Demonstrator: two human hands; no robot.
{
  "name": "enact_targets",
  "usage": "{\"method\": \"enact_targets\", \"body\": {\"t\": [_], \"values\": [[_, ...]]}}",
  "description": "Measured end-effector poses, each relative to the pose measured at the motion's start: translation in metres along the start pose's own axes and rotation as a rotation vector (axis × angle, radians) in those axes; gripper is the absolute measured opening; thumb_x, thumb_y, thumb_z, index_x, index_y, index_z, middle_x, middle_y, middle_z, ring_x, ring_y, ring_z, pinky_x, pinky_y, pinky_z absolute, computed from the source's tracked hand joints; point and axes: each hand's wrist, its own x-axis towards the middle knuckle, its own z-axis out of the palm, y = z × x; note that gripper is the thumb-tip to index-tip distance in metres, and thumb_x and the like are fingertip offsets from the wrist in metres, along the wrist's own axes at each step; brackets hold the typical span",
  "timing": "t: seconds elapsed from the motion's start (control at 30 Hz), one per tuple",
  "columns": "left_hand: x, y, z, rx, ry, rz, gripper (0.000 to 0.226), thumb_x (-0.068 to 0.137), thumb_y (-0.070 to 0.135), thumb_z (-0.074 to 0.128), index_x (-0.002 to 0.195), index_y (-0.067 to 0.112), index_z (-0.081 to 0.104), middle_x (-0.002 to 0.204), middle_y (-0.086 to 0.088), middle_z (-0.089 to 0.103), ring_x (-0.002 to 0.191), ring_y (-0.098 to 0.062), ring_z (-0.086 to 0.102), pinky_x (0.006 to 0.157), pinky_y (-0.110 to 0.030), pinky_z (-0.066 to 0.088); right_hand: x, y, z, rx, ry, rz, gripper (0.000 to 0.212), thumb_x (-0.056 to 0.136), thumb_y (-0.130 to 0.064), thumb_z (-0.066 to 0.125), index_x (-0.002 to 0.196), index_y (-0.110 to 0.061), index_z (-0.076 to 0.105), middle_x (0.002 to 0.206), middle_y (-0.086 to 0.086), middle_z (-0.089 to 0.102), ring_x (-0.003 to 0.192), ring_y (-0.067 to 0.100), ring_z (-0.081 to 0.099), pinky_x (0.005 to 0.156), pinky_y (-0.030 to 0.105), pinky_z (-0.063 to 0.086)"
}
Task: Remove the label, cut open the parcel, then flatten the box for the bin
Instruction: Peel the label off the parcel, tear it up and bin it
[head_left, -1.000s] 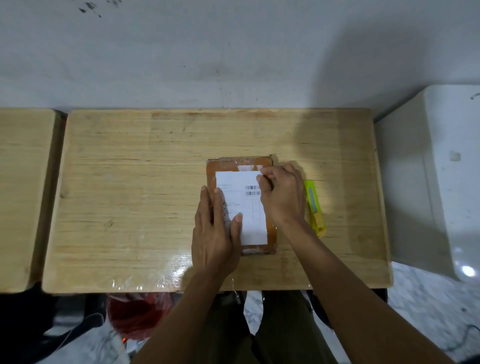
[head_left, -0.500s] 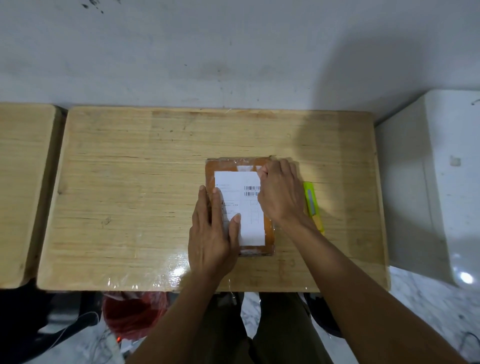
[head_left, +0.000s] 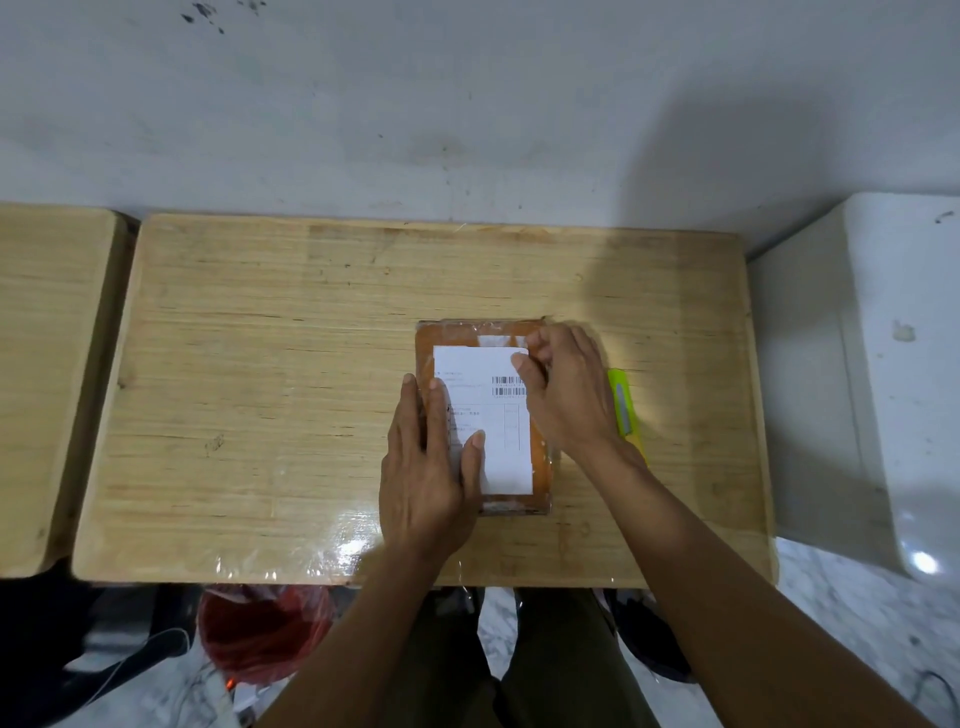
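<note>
On table (head_left: 260, 364): one parcel (head_left: 431, 353), one label (head_left: 483, 415), one cutter (head_left: 623, 405).

- Counter (head_left: 260, 364): set against the wall at its far edge; a second counter (head_left: 47, 364) stands just beside it on the left, an appliance (head_left: 883, 364) just beside it on the right.
- Parcel (head_left: 428, 343): lies flat on the counter, right of centre, toward the near edge.
- Label (head_left: 493, 447): on top of the parcel.
- Left hand (head_left: 423, 478): flat on the parcel's near left part, thumb on the label.
- Right hand (head_left: 566, 395): over the parcel's far right corner, fingers (head_left: 522, 364) at the label's corner.
- Cutter (head_left: 621, 400): on the counter, just right of the parcel, partly under the right wrist.
- Bag (head_left: 260, 634): on the floor, below the counter's near edge.
</note>
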Motion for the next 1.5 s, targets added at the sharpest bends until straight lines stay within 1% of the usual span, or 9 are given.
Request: {"method": "enact_targets", "body": {"t": [0.33,0.57,0.73,0.8,0.9,1.13,1.27,1.4,1.5], "values": [[0.001,0.0,-0.001,0.007,-0.011,0.01,0.074,0.101,0.05,0.036,0.161,0.019,0.007,0.168,-0.013,0.004,0.15,-0.033,0.022,0.106,-0.052,0.045,0.002,-0.004,-0.001,-0.197,0.037,-0.151,0.012,0.09,-0.018,0.065,0.082,-0.013,0.058,0.095,0.003,0.058,0.096,0.025,0.049,0.077,0.042,0.047],[0.001,-0.001,0.0,0.018,0.002,0.011,0.074,0.1,0.048,0.043,0.16,0.016,0.014,0.167,-0.014,0.009,0.148,-0.034,0.027,0.101,-0.053,0.049,0.008,-0.006,-0.01,-0.077,-0.131,-0.03,0.016,0.095,-0.024,0.056,0.08,-0.019,0.055,0.09,-0.005,0.059,0.101,0.019,0.047,0.084,0.035,0.042],[0.001,-0.002,0.0,0.023,0.003,0.021,0.074,0.099,0.048,0.043,0.16,0.017,0.014,0.167,-0.013,0.009,0.147,-0.035,0.029,0.098,-0.053,0.05,0.014,-0.004,-0.019,0.005,-0.293,0.005,0.034,0.092,-0.015,0.056,0.062,-0.03,0.047,0.066,-0.018,0.049,0.079,0.016,0.047,0.063,0.023,0.038],[0.001,-0.002,0.0,0.025,0.002,0.017,0.074,0.099,0.049,0.042,0.16,0.019,0.012,0.168,-0.012,0.008,0.148,-0.034,0.028,0.099,-0.053,0.05,0.014,-0.006,-0.022,0.068,-0.287,0.026,0.025,0.093,-0.014,0.058,0.07,-0.023,0.058,0.075,-0.013,0.06,0.073,0.005,0.055,0.058,0.015,0.039],[0.0,-0.002,-0.001,0.024,0.0,0.01,0.074,0.099,0.051,0.04,0.16,0.021,0.011,0.168,-0.011,0.006,0.149,-0.033,0.026,0.102,-0.053,0.048,0.011,-0.007,-0.023,0.069,-0.196,-0.009,0.009,0.089,-0.018,0.067,0.082,-0.019,0.062,0.078,-0.008,0.066,0.076,0.008,0.063,0.063,0.029,0.051],[0.0,-0.001,-0.001,0.028,-0.013,0.001,0.075,0.1,0.052,0.039,0.161,0.024,0.005,0.168,-0.008,0.002,0.149,-0.031,0.023,0.103,-0.053,0.046,-0.002,0.001,-0.016,0.031,-0.117,0.024,0.032,0.079,-0.024,0.079,0.107,-0.017,0.064,0.085,-0.019,0.062,0.106,0.012,0.056,0.078,0.027,0.042],[0.0,0.0,-0.002,0.029,-0.012,-0.005,0.074,0.1,0.053,0.038,0.16,0.024,0.006,0.168,-0.008,0.003,0.149,-0.032,0.024,0.104,-0.052,0.046,-0.004,-0.001,-0.017,0.051,-0.087,-0.009,0.015,0.078,-0.023,0.081,0.079,-0.012,0.071,0.071,-0.004,0.066,0.073,0.015,0.061,0.073,0.024,0.041],[-0.001,0.001,-0.003,0.022,-0.006,-0.006,0.073,0.1,0.053,0.038,0.16,0.024,0.008,0.168,-0.009,0.005,0.149,-0.032,0.025,0.103,-0.053,0.047,-0.013,0.003,-0.012,-0.047,-0.083,0.021,0.02,0.084,-0.032,0.074,0.077,-0.014,0.071,0.091,-0.004,0.057,0.098,0.016,0.044,0.082,0.026,0.034],[-0.001,0.001,-0.003,0.021,-0.003,-0.003,0.073,0.1,0.052,0.04,0.16,0.023,0.01,0.168,-0.009,0.006,0.149,-0.032,0.024,0.104,-0.053,0.046,-0.016,0.001,-0.006,0.023,-0.092,0.072,0.024,0.087,-0.027,0.072,0.068,-0.016,0.063,0.108,-0.007,0.046,0.113,0.017,0.043,0.085,0.014,0.028]]}}
